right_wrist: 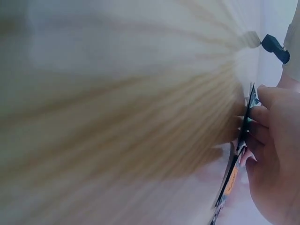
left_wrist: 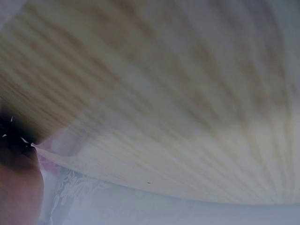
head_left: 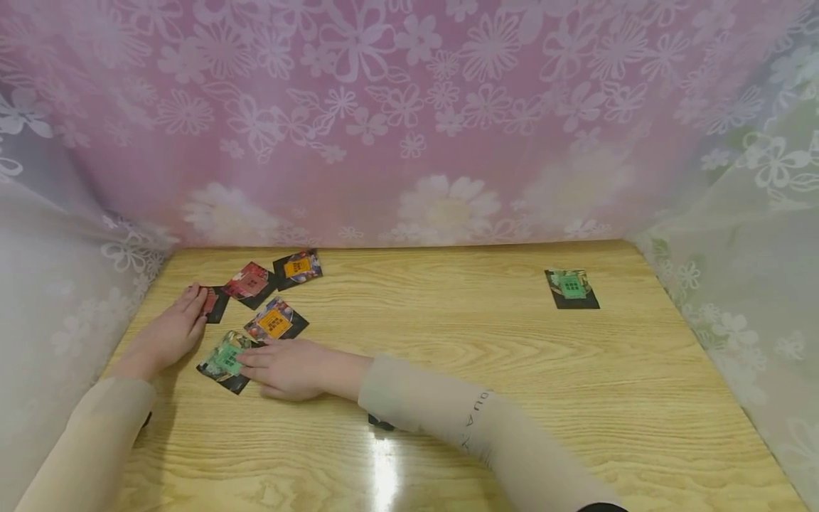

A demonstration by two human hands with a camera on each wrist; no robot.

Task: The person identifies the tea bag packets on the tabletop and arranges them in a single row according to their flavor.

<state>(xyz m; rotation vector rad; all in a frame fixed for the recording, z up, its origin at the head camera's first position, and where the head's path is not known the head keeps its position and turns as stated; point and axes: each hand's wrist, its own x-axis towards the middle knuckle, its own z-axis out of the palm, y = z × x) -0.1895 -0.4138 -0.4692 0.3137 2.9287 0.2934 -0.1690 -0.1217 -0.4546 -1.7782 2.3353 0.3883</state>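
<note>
In the head view my left hand (head_left: 171,331) lies at the left of the table, its straight fingers on a red-and-black packet (head_left: 219,304) that they partly cover. My right hand (head_left: 291,368) reaches across to the left, fingertips resting on a green-labelled packet (head_left: 220,363). The right wrist view shows this right hand (right_wrist: 276,140) with its fingers against the flat packet (right_wrist: 244,124). An orange-labelled packet (head_left: 276,321) lies just beyond the right hand. Only a bit of the left hand (left_wrist: 21,192) enters the left wrist view.
A second red packet (head_left: 252,284) and another orange-labelled packet (head_left: 298,269) lie toward the back left. Far to the right is another green-labelled packet (head_left: 572,289). A patterned pink curtain (head_left: 409,142) stands behind the wooden table (head_left: 448,306), with pale cloth at both sides.
</note>
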